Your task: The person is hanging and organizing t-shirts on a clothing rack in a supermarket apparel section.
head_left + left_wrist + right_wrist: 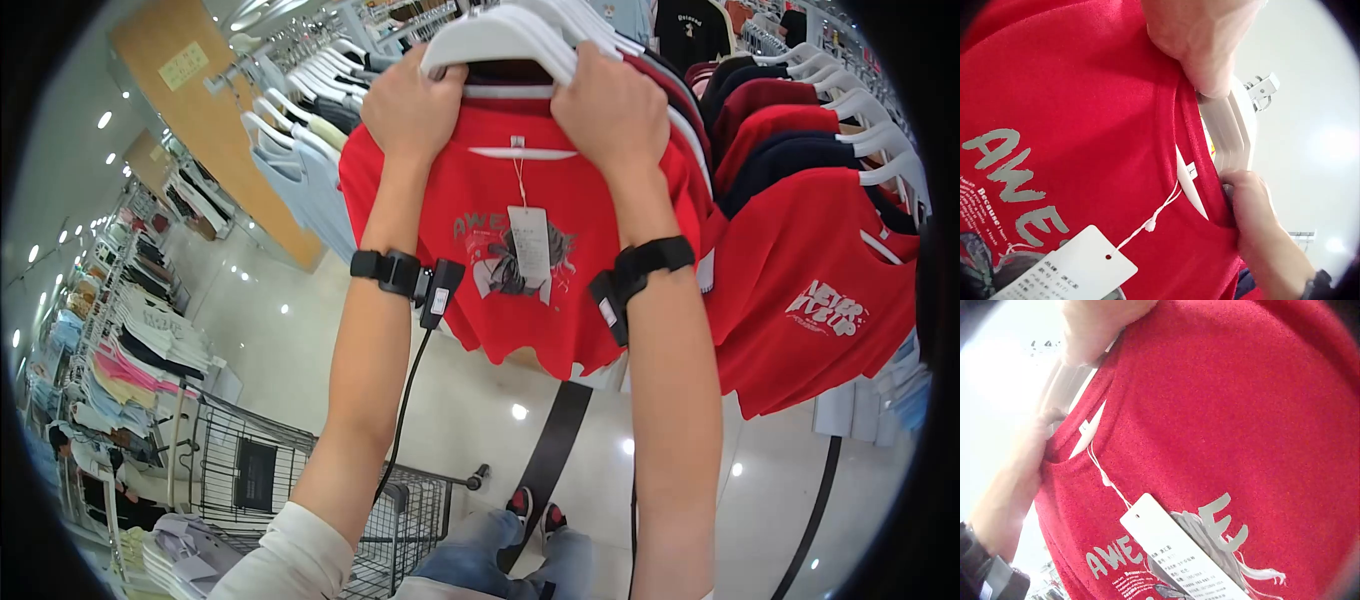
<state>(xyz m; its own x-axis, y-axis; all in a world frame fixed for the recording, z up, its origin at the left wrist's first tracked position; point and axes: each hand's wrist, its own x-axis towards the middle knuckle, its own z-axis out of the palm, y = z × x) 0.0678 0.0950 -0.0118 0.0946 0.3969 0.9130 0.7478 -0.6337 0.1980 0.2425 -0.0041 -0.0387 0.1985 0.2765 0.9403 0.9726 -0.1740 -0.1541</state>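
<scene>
A red T-shirt (pixel 400 200) with a grey "AWE…" print hangs on a white hanger (pixel 500 38). My left hand (pixel 412 108) grips it at one side of the neckline, its fingers curled over the collar and hanger. At the other side my right hand (pixel 612 110) holds the neckline and hanger the same way. Between them a white paper tag (pixel 530 243) dangles on a string from the collar, over the print. The left wrist view shows the tag (pixel 1072 269) closely, with a small size label (pixel 1191 170) inside the neck.
More red and dark shirts (pixel 800 240) hang on a rack to the right. Light blue garments (pixel 290 180) hang to the left beside a wooden panel (pixel 195 120). A wire shopping cart (pixel 255 450) stands at lower left on the shiny tiled floor (pixel 300 340).
</scene>
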